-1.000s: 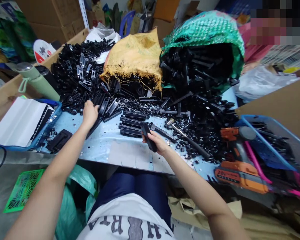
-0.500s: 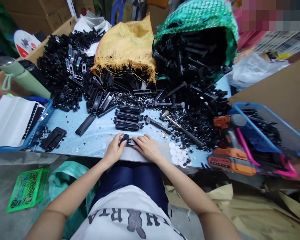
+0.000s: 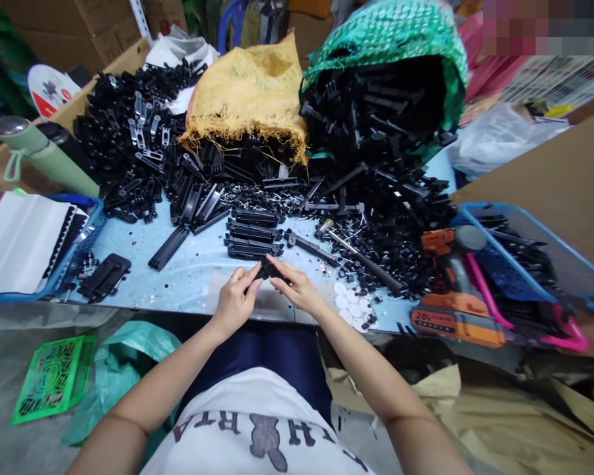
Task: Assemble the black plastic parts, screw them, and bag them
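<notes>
Between my hands, near the table's front edge, is a small black plastic part (image 3: 267, 269), mostly covered by fingers. My left hand (image 3: 235, 293) pinches its left side, with a ring on one finger. From the right, my right hand (image 3: 297, 285) grips the same part with thumb and fingertips. Just behind them lies a row of several long black plastic pieces (image 3: 254, 234). One more long black piece (image 3: 311, 247) lies slanted to the right of that row, close to a hammer (image 3: 361, 256).
An orange cordless drill (image 3: 455, 290) stands at right beside a blue basket (image 3: 512, 254). White round discs (image 3: 349, 303) lie by my right wrist. A yellow sack (image 3: 247, 89) and a green sack (image 3: 391, 39) sit behind heaps of black parts (image 3: 123, 132). A green bottle (image 3: 44, 155) leans at left.
Both hands have closed in on each other and lifted slightly, turning the black part between their fingertips. The forked end that showed between them is now mostly covered.
</notes>
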Tool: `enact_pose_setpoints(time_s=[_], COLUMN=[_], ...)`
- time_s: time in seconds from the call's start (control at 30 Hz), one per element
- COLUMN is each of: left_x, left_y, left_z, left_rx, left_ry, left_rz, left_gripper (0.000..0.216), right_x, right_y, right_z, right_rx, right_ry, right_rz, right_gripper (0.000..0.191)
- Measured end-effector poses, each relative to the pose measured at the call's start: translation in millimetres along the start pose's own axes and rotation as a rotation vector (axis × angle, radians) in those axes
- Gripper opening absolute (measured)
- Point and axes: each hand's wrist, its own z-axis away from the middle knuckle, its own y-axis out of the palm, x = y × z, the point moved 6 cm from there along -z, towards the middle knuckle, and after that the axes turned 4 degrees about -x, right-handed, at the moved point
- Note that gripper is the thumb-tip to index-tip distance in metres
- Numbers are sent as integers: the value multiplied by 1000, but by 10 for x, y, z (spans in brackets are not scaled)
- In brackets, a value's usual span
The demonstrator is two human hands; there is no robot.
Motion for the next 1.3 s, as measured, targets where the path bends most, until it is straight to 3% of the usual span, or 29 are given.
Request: enact_pose_setpoints(time_s=[0.2,0.37,0.57,0.77,0.83,0.9,0.97,1.0,1.1,1.17,1.23,1.3], left_x=[-62,-80,-209,-120,0,145,227,224,144,160,233,297], left_y=[25,50,-64,-19,8,36,93,155,425,527,530,481], left_z=[9,-95,-168,-268,-207,-107,-18,5,67,65,-24,-105], left_rx=[-305,-125,-337,-73,-71,-90,-28,65,470,623,592,509], left_ry=[52,162,181,271,184,27,-41,8,352,462,392,270], left_rz=[14,38,23,106,72,-37,-214,-301,-445,-496,-584,-663], left_gripper=[36,36,36,33,34,36,41,45,49,44,41,36], right_x=[151,251,331,259,172,18,-203,-318,-555,-575,-487,-386], right_y=[-44,-11,51,164,191,183,8,-150,-631,-789,-880,-900], right_z=[-39,-13,38,86,81,44,-21,-65,-212,-286,-264,-127], right_rx=[-181,-90,-364,-377,-300,-130,-55,-83,-197,-164,-160,-119], right_ry=[-27,-96,-41,-74,-67,-24,62,120,243,214,220,334], right_rz=[67,165,130,145,203,354,611,759,1085,1170,1201,1183], right_gripper=[54,55,58,59,57,54,51,50,43,33,27,30])
